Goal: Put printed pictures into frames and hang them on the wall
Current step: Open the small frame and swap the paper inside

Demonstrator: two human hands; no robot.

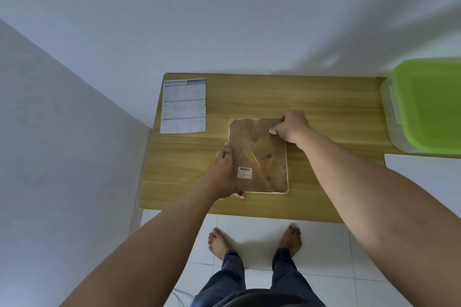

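Note:
A picture frame (259, 154) lies face down on the wooden table (324, 107), showing its brown backing board, a white rim and a small barcode label (244, 172). My left hand (225, 172) grips the frame's left edge near the lower corner. My right hand (290, 127) pinches something at the frame's upper right corner; what it pinches is hidden by the fingers. A printed sheet (184, 106) headed "SPECIFICATION" lies flat at the table's far left corner.
White walls (224, 20) close in behind and to the left of the table. A clear plastic box with a green lid (429, 104) stands at the table's right end. My bare feet (254, 239) stand on white floor tiles in front of the table.

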